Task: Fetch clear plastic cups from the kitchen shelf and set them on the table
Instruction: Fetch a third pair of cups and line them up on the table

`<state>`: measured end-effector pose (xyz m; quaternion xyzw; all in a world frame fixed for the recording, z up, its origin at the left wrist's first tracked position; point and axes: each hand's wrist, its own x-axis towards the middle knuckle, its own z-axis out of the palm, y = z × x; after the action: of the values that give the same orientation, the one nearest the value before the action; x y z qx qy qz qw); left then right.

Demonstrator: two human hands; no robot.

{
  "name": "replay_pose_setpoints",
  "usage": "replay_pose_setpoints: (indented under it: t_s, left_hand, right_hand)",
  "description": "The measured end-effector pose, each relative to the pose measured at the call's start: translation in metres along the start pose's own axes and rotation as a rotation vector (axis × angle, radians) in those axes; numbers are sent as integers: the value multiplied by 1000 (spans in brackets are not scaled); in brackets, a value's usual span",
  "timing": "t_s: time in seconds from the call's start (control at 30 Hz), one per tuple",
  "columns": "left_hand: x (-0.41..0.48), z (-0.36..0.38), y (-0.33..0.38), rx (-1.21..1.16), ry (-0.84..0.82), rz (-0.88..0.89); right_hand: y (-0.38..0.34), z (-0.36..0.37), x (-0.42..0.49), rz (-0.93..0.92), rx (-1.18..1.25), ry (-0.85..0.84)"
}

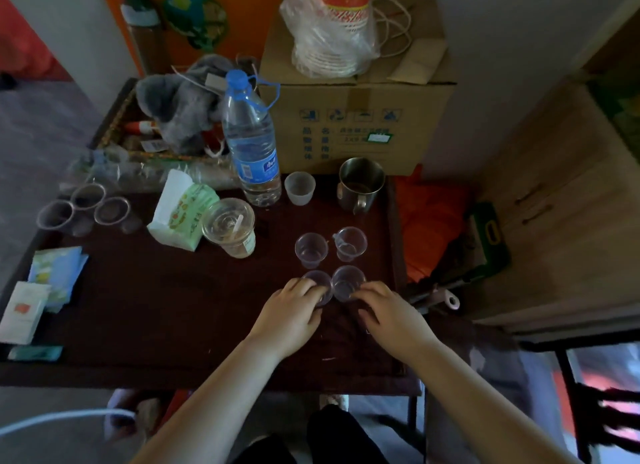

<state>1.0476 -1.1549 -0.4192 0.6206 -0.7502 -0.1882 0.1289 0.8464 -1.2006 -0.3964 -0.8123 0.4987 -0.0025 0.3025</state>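
Note:
Several small clear plastic cups stand upright in a square on the dark red table (156, 307). The two far ones are a cup (311, 249) on the left and a cup (350, 243) on the right. My left hand (292, 311) has its fingers around the near left cup (320, 283). My right hand (389, 313) touches the near right cup (347, 281) with its fingertips. Both near cups rest on the table, side by side and almost touching.
A water bottle (252, 141), a frosted cup (299, 188), a steel mug (360, 184) and a lidded drink cup (230, 228) stand further back. A tissue pack (180, 210), three cups (85, 209) and paper packets (45, 287) lie left. A cardboard box (356, 117) sits behind.

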Motion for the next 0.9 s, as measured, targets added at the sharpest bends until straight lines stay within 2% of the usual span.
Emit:
replay_pose_setpoints:
  t_s: [0.47,0.63,0.9]
  left_hand:
    - [-69,-108,35,-67,79,456]
    - [-87,-141,96,-150,79,604]
    - [-146,-165,236,-197,67,1001]
  right_hand:
    - [-130,-14,-143,262,-158,655]
    - [-166,-33,-220,379,-217,826]
    - [-191,-42,-376,627,-305,1041]
